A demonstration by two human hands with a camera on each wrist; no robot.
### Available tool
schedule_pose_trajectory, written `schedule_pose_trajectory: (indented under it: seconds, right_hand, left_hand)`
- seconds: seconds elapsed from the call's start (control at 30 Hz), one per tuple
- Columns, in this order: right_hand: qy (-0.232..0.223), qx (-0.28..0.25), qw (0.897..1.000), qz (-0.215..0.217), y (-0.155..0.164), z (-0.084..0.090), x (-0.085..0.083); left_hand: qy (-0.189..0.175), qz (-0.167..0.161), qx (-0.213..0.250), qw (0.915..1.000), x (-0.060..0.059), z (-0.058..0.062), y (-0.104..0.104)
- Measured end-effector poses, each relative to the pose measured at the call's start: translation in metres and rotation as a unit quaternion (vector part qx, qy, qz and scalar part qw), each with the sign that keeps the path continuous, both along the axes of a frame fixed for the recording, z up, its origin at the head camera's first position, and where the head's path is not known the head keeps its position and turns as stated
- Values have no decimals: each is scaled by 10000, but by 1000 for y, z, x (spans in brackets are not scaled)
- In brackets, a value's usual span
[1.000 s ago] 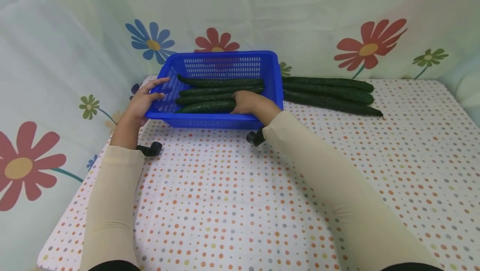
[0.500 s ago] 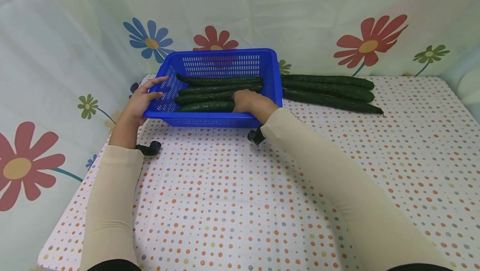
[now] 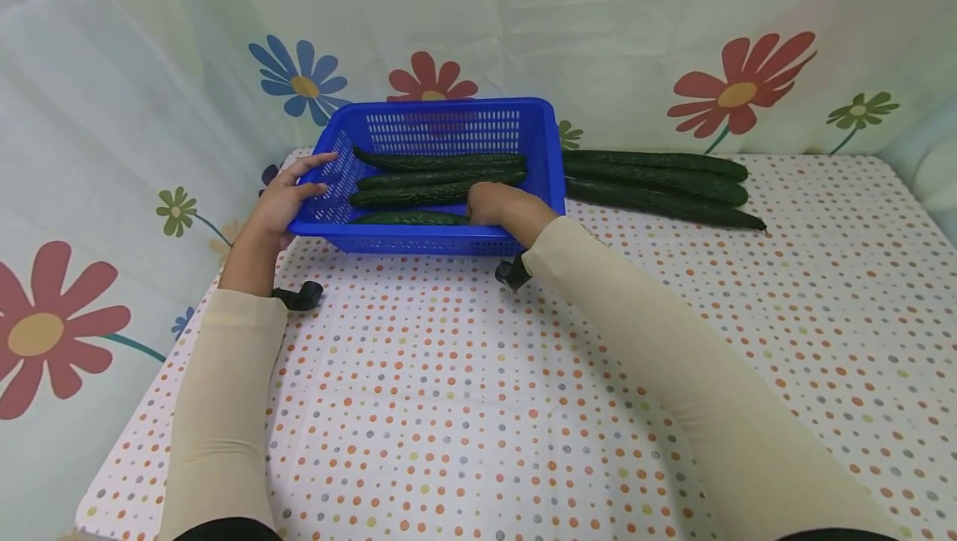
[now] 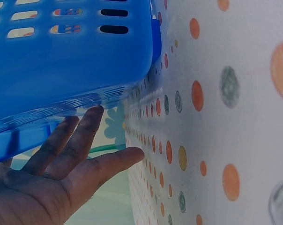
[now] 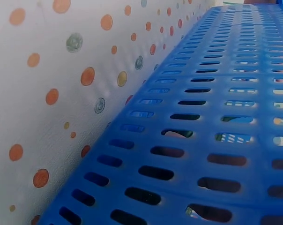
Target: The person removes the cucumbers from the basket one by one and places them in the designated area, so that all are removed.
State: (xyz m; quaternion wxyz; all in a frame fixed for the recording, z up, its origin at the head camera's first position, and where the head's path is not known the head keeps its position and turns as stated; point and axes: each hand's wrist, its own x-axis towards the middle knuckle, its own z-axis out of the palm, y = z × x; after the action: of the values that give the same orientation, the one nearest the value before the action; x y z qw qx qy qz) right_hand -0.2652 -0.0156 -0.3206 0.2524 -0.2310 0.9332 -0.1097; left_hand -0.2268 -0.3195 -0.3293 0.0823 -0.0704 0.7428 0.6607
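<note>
A blue plastic basket (image 3: 419, 240) with slotted walls stands at the back left of the table. Several dark green cucumbers (image 3: 441, 194) lie side by side in it. My left hand (image 3: 278, 204) holds the basket's left rim, thumb and index finger over the edge; in the left wrist view, other fingers (image 4: 87, 129) extend below the wall outside. Inside the basket, my right hand (image 3: 493, 204) grips the right end of the front cucumber (image 3: 411, 218), close to the front wall. Its fingertips are hidden. The right wrist view shows only the slotted outside of the basket (image 5: 193, 103) and the tablecloth.
Three more cucumbers (image 3: 658, 179) lie on the table to the right of the basket. A dotted cloth (image 3: 419, 408) covers the table. Behind and to the left hangs a curtain (image 3: 598, 42) printed with flowers. Black wrist cameras (image 3: 299, 297) sit below both hands.
The front cucumber has shifted toward the basket's front wall with my right hand on it, opening a gap to the cucumber behind. My left hand keeps its place on the rim.
</note>
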Motion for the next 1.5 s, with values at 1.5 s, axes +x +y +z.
schedule_pose_trajectory:
  seconds: [1.5]
  right_hand:
    - [1747,-2406,9535,-488,11,7,17]
  left_hand:
    - [6,67,-56,10000,1,-1,-1]
